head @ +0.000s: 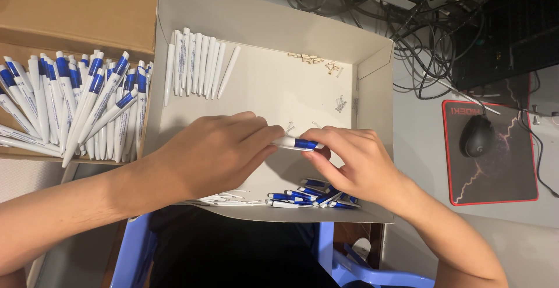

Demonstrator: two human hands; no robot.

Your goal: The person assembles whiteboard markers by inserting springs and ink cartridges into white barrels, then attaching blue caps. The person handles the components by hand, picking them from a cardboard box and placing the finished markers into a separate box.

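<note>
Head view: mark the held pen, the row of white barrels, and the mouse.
Pen [298,143], head view, on the blue section between both hands.
White barrels [195,61], head view, on the middle of the row in the tray.
Mouse [477,136], head view, on its top shell.

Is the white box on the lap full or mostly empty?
Mostly empty: the white box shows bare floor between a row of white barrels and blue caps.

Inside an open tray box [372,61]: a row of pen barrels [195,64] at back left, small springs [311,58] at back right, pen clips [314,198] along the near wall. Left hand [215,151] and right hand [355,160] meeting on one pen [296,143] mid-box. Left of it, a carton [75,8] of finished pens [75,107]; right, a mouse [477,136] on a pad [501,171], cables [431,26] behind.
</note>
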